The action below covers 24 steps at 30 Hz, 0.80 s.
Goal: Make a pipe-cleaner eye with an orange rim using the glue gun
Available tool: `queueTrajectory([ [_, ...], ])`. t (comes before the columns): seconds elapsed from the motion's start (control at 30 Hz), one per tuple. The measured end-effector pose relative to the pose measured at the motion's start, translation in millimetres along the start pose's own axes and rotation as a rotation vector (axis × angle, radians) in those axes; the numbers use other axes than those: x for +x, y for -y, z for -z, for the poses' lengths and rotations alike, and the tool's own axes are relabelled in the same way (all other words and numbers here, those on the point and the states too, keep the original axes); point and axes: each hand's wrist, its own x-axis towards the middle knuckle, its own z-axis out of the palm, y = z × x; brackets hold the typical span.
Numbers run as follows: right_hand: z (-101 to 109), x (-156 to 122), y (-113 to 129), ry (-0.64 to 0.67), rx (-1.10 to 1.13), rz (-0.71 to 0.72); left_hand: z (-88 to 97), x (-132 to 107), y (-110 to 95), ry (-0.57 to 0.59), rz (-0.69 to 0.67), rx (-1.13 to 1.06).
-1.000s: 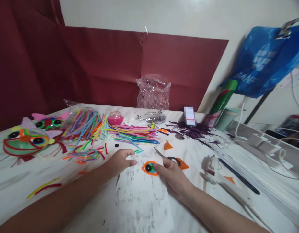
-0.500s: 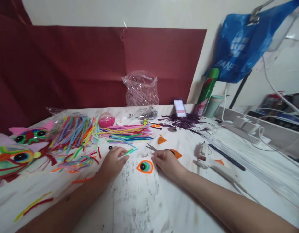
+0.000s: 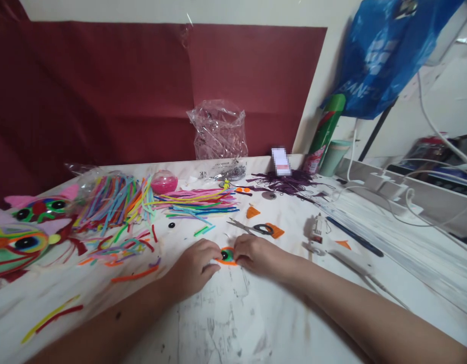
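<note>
Between my hands is a craft eye (image 3: 228,256) of fuzzy pipe cleaner, with an orange rim, green inside and a black centre. My left hand (image 3: 198,265) pinches its left edge. My right hand (image 3: 254,255) has its fingers closed on the right edge, covering part of it. Beneath lies a sheet of paper with writing (image 3: 214,316). Just beyond my right hand lie scissors (image 3: 252,227), one handle over an orange felt piece (image 3: 278,231). Short green pipe cleaner pieces (image 3: 203,230) lie past my left hand.
Bundles of coloured pipe cleaners (image 3: 115,202) spread across the back left, near two decorated animal faces (image 3: 18,247). A hot glue gun (image 3: 317,237) lies at right, with its cord trailing forward. Purple strands (image 3: 290,182) and a phone (image 3: 281,161) are at the back.
Both hands have come together onto the eye, which lay untouched on the paper before. My left hand has left the green pieces; my right has moved off the scissors. The view has shifted slightly.
</note>
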Motion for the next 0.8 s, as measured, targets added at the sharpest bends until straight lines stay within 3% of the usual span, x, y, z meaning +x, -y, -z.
queueTrajectory([
  [0.17,-4.3,-0.8,-0.5,0.003,-0.067,0.006,-1.6,-1.1,0.3,0.090,-0.118,0.033],
  [0.47,-8.9,-1.1,0.7,-0.004,-0.078,0.002,-1.3,-0.4,-9.0,0.218,-0.111,0.171],
  [0.8,-3.7,1.2,-5.2,-0.006,0.032,-0.007,0.0,-0.2,-7.6,0.156,-0.137,0.125],
])
